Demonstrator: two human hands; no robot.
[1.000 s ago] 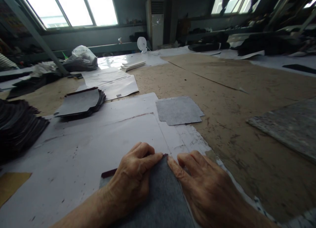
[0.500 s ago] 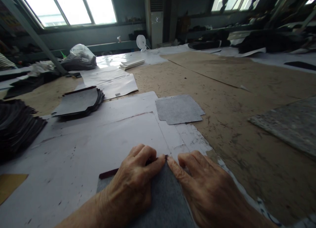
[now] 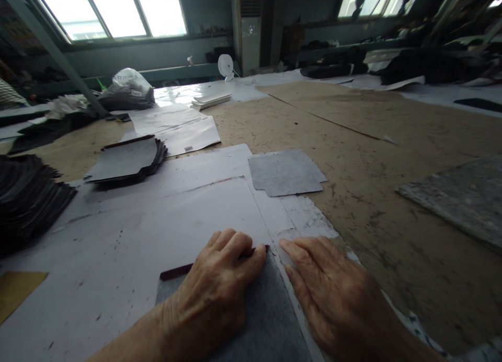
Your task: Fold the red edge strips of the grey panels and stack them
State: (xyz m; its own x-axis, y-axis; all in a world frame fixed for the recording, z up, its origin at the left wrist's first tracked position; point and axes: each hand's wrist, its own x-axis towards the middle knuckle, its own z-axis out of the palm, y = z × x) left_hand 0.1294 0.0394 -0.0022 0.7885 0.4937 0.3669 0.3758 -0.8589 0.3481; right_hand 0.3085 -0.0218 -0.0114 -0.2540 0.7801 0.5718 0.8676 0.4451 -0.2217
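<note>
A grey felt-like sheet (image 3: 270,304) lies on white paper in front of me, with a dark maroon strip (image 3: 176,271) folded along its far edge. My left hand (image 3: 219,283) rests on the sheet, fingers curled and thumb pressed down on the strip near its right corner. Just right of that corner, my right hand (image 3: 329,283) lies low over the paper, fingers stretched out and thumb apart, holding nothing. Part of the strip is hidden beneath my left hand. Farther off, a similar grey cut piece (image 3: 286,172) lies flat.
At left stand a stack of cut pieces (image 3: 127,155) and a taller dark stack (image 3: 31,202). A tan scrap (image 3: 19,291) lies near the left edge. On the right is a thick mottled grey sheet (image 3: 463,197). A white spool (image 3: 225,66) stands far back.
My right hand has lifted its fingertip off the sheet's corner and shifted slightly right, its fingers straightening. My left hand keeps pressing the strip at about the same place.
</note>
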